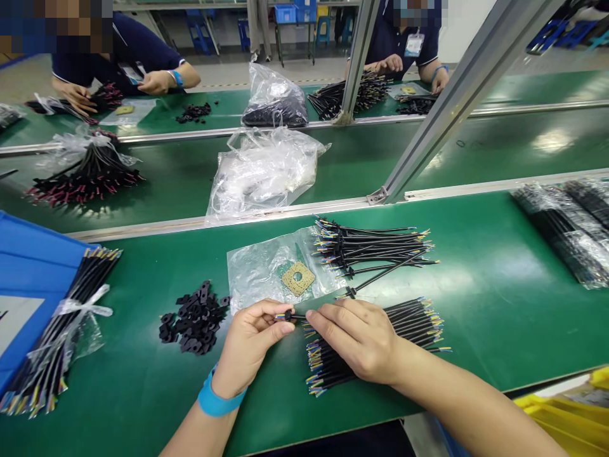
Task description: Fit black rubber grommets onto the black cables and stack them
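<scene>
Between thumb and forefinger, my left hand [259,333] pinches a small black rubber piece at the wire end of a short black cable [299,316]. Coloured wire tips poke out beside the thumb. My right hand [359,336] grips the same cable a little farther along, above a stack of black cables [328,368] with stripped, coloured ends. Left of my left hand lies a pile of small black rubber pieces [197,320]. Behind my hands, cables with black pieces on their ends [375,244] lie partly on a clear plastic bag [257,263]. A yellowish square sponge with a hole [290,277] rests on that bag.
A blue bin [38,254] stands at the left with a tied cable bundle [71,324] leaning on it. Wrapped cable bundles [566,228] lie far right. A metal frame post [451,108] rises behind the table. Two co-workers handle cables across from me.
</scene>
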A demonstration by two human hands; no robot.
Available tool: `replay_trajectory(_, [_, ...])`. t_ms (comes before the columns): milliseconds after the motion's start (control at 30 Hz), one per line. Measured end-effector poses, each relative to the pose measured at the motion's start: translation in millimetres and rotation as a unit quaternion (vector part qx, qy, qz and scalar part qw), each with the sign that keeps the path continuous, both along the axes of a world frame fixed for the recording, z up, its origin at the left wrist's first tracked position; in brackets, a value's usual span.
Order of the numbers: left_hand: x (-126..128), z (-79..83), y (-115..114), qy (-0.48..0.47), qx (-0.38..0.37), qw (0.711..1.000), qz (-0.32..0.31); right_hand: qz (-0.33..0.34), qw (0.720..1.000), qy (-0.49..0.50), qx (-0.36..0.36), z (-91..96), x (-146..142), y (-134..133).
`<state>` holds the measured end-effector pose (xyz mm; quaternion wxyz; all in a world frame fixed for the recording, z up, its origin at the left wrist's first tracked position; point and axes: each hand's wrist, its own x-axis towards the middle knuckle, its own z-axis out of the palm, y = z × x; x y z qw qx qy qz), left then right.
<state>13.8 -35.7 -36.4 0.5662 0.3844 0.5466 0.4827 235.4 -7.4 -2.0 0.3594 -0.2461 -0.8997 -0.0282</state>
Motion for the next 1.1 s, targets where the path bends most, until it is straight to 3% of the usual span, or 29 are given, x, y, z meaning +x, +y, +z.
replay_trajectory(133, [-1.5, 7.2, 1.4, 0.041, 0.089, 0.995, -0.026, 0.009, 0.988, 0.074, -0.134, -3.9, -4.7, 0.3])
replay_trajectory(300, [-3.1, 13.8, 2.7, 0.033, 0.138, 0.987, -0.070, 0.059, 0.942, 0.093, -0.317, 0.6, -5.1, -0.1])
replay_trajectory(500, [-0.6, 12.1, 1.3, 0.058, 0.139, 0.983, -0.105, 0.080, 0.897, 0.096, -0.424, 4.6, -3.6, 0.5])
replay_trajectory(733, [3.7, 7.8, -1.4, 0.091, 0.153, 0.978, -0.108, 0.077, 0.888, 0.105, -0.442, -3.4, -8.4, -1.4])
replay_trajectory(967, [-6.2, 9.6, -1.3, 0.142, 0.190, 0.964, -0.117, 0.075, 0.927, 0.059, -0.362, 9.9, 1.5, 3.4])
replay_trajectory(1033, [-20.9, 10.6, 0.2, 0.201, 0.205, 0.956, -0.058, 0.041, 0.947, 0.027, -0.317, 14.0, 16.9, 13.2])
replay_trajectory(1100, [-38.2, 12.1, 3.1, 0.313, 0.193, 0.927, 0.071, -0.027, 0.966, -0.017, -0.257, 13.4, 36.2, 27.9])
